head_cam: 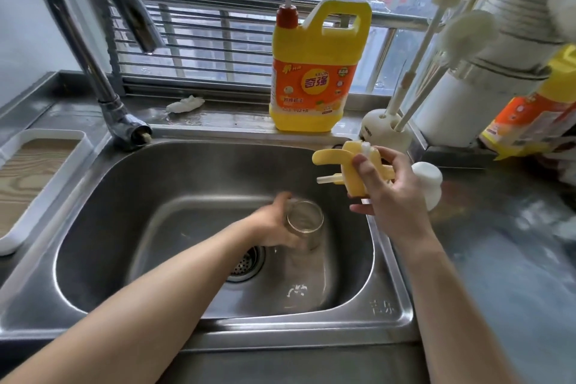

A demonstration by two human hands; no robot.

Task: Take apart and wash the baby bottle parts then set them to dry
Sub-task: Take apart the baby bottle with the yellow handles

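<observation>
Near-right of the tap (pixel 79 37), the bottle (pixel 307 224) is gripped mouth-up by the left hand (pixel 272 224), low in the sink (pixel 187 171). Further right, over the rim, the lid (pixel 353 174) is clasped by the right hand (pixel 392 196), its straw (pixel 327 179) pointing left.

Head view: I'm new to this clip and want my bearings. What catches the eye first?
The big yellow soap jug stands on the ledge behind the sink. Next, the right hand holds a yellow handled lid with a straw above the sink's right rim. Low in the basin, the left hand grips the clear bottle, blurred.
</observation>
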